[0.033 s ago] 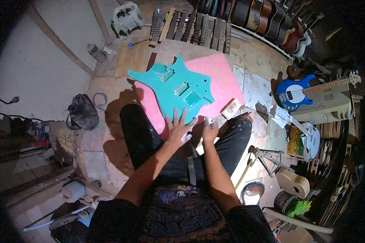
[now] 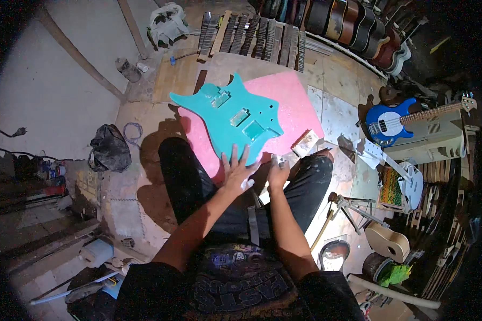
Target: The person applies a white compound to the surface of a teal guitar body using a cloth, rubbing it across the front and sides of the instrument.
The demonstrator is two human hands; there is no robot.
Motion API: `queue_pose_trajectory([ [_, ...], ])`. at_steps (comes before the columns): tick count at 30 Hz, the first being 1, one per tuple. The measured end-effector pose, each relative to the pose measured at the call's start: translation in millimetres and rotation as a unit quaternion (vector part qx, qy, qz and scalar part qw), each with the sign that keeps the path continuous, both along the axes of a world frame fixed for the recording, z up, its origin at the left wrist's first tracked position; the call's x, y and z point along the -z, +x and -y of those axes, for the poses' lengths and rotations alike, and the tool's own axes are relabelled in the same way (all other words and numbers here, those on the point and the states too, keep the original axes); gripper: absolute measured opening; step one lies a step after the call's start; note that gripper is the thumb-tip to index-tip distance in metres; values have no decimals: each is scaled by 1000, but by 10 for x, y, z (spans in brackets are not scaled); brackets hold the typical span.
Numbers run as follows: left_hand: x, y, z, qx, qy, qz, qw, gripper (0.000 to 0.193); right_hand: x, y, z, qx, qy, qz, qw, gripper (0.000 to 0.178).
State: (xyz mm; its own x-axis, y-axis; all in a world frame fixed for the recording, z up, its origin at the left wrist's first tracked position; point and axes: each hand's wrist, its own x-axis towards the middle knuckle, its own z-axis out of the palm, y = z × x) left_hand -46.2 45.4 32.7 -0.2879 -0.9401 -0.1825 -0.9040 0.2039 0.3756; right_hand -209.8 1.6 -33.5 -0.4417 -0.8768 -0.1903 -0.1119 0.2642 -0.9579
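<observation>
A turquoise electric guitar body [image 2: 219,120] with cut-out cavities lies flat on a pink pad [image 2: 284,91] in front of my crossed legs. My left hand [image 2: 238,172] is open, its fingers spread on the near end of the body, with white residue by the thumb. Just right of that end is my right hand [image 2: 278,172], its fingers curled closed. Something small and greyish shows at its fingertips, too unclear to name. A pale block with a ridged edge [image 2: 305,143] rests at the pad's right corner, beyond my right hand.
Guitar necks [image 2: 251,37] lie in a row at the back. A blue bass guitar [image 2: 388,122] leans at the right, above an unfinished acoustic guitar body [image 2: 388,242]. Several guitars [image 2: 353,24] hang or stand at the far right. A black bag [image 2: 110,148] sits left.
My left hand has shifted very slightly toward me on the guitar body. The body and the pad have stayed in place.
</observation>
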Motion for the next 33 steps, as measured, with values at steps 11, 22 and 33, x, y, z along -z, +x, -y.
queue_pose_trajectory([
  [11,82,39,74,-14,-67,2,998,96,-21,-46,17,71,96,107,987,41],
  [22,63,400,682,-112,-25,28,993,140,79,-5,39,-93,54,-140,984,33],
  [33,60,481,872,-123,85,42,988,160,-151,75,194,-242,-81,-211,944,26],
])
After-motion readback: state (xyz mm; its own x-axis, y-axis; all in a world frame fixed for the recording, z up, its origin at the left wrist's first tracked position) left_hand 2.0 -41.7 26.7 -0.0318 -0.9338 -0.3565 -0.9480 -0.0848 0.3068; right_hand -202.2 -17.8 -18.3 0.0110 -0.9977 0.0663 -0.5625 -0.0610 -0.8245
